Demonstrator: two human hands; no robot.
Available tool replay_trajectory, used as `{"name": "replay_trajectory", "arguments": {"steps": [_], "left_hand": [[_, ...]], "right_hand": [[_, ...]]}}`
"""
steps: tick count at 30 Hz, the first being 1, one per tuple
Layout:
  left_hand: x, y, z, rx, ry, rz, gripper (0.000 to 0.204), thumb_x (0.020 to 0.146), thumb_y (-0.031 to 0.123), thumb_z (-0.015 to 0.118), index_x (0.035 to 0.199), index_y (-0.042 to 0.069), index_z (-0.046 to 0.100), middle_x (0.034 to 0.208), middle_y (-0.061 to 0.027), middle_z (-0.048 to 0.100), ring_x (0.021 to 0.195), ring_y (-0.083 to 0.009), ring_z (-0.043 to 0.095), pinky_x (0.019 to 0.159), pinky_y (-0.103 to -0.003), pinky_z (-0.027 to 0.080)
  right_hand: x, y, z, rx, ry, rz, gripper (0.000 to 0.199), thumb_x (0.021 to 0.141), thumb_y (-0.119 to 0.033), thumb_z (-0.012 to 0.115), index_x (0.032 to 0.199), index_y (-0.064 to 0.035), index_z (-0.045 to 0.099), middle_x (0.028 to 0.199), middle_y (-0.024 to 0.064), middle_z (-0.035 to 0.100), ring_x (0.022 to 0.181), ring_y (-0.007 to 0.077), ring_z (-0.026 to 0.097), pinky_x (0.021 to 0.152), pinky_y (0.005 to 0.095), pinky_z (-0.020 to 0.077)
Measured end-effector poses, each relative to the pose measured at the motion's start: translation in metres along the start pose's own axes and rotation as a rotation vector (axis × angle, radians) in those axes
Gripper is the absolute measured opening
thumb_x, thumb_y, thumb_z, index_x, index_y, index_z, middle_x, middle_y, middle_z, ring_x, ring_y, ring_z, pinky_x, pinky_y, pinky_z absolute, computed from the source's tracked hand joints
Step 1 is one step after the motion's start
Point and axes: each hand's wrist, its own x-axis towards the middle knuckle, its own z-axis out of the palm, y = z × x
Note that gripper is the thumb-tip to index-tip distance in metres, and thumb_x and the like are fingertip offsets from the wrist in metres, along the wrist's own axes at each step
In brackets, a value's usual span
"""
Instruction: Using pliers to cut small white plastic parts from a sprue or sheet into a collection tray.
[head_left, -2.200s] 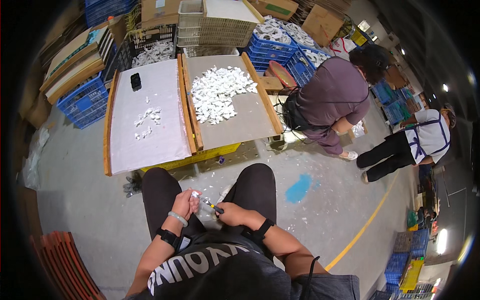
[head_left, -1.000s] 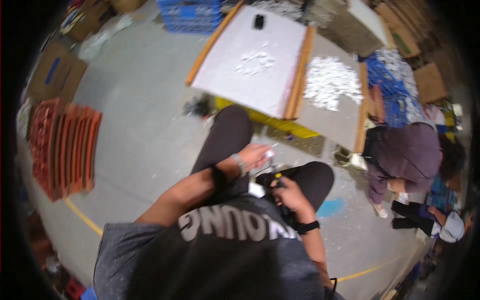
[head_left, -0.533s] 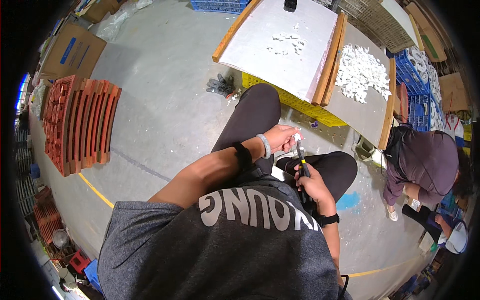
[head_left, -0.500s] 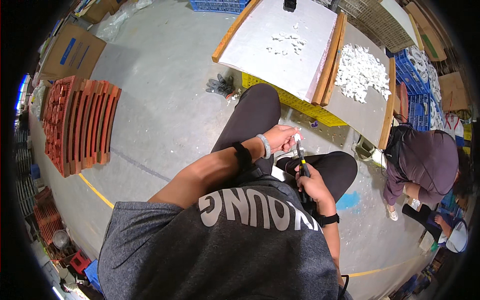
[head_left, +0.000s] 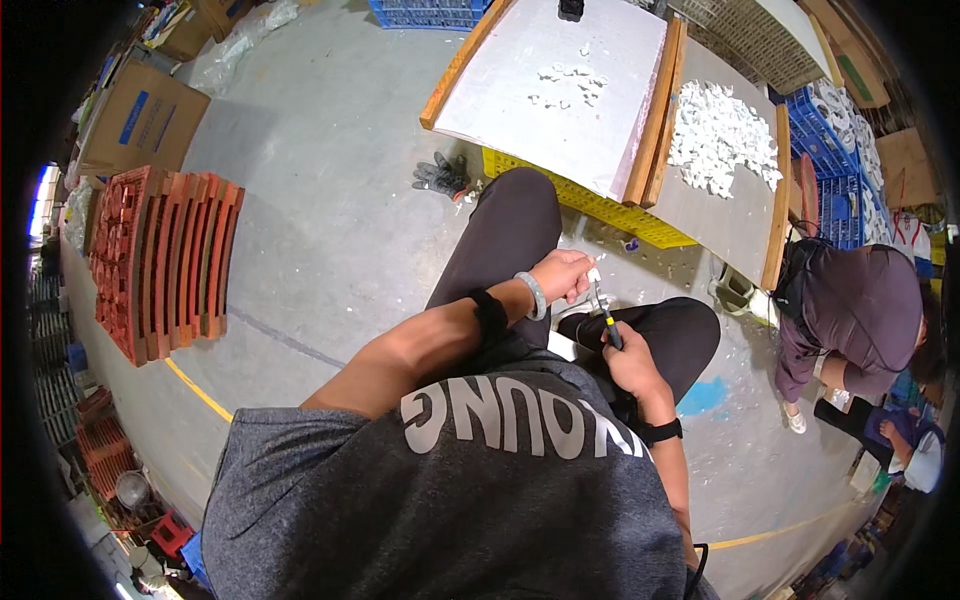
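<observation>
My left hand [head_left: 563, 277] is closed, its fingertips pinching a small white part [head_left: 594, 272] above my lap. Wrapped around the black-and-yellow handles of a pair of pliers [head_left: 609, 325] is my right hand [head_left: 631, 360]. The tool's metal jaws point up at the white part, close to or touching it; at this size I cannot tell which. Small white pieces [head_left: 575, 82] lie scattered on the white board [head_left: 610, 140] in front of me. A larger heap of similar white pieces [head_left: 720, 140] covers the grey board [head_left: 700, 215] to its right.
A yellow crate [head_left: 630, 222] supports the white board. Beside my knee a dark glove [head_left: 438, 178] lies on the floor. Stacked red slatted pieces [head_left: 165, 265] and a cardboard box [head_left: 145, 118] stand at left. Another person [head_left: 855, 310] bends over at right, near blue crates [head_left: 840, 210].
The pliers have tilted slightly, and my right hand has shifted a little on the handles. My left hand still pinches the white part. The whole view has turned slightly.
</observation>
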Motion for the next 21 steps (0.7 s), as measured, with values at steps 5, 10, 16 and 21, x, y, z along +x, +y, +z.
{"name": "replay_trajectory", "arguments": {"steps": [5,10,16,21], "left_hand": [[0.005,0.002,-0.001,-0.185,0.031,-0.095,0.026,0.095,0.023,0.045,0.095,-0.001,0.055,0.060,-0.0042,0.050,0.043,-0.0122,0.044,0.040,-0.027,0.039],[0.014,0.009,-0.010,0.004,0.092,-0.042,0.030,0.094,0.028,0.044,0.090,0.002,0.060,0.059,-0.0041,0.050,0.043,-0.0126,0.045,0.039,-0.027,0.037],[0.012,-0.004,-0.019,0.294,-0.022,0.104,0.018,0.088,0.024,0.049,0.079,0.013,0.060,0.058,0.0019,0.049,0.045,-0.0106,0.045,0.038,-0.028,0.035],[0.046,-0.049,-0.004,0.219,-0.132,0.099,0.028,0.092,0.036,0.043,0.080,0.014,0.055,0.054,0.0008,0.046,0.041,-0.0133,0.047,0.036,-0.030,0.039]], "right_hand": [[0.005,-0.019,-0.010,0.661,-0.310,0.324,0.015,0.074,0.002,0.049,0.089,-0.0025,0.051,0.068,0.0045,0.050,0.056,0.0154,0.049,0.049,0.0289,0.0413],[0.017,-0.035,-0.007,0.511,-0.230,0.256,0.019,0.071,0.005,0.048,0.087,-0.0039,0.050,0.066,0.0043,0.049,0.050,0.0139,0.048,0.042,0.0270,0.0396],[0.016,-0.028,0.000,0.363,-0.234,0.150,0.009,0.075,0.001,0.044,0.079,-0.0055,0.050,0.057,0.0047,0.048,0.044,0.0160,0.048,0.039,0.0298,0.0394],[-0.017,-0.015,-0.010,0.371,-0.359,0.086,0.011,0.077,-0.001,0.048,0.084,-0.0057,0.054,0.061,0.0029,0.049,0.048,0.0139,0.048,0.044,0.0274,0.0386]]}}
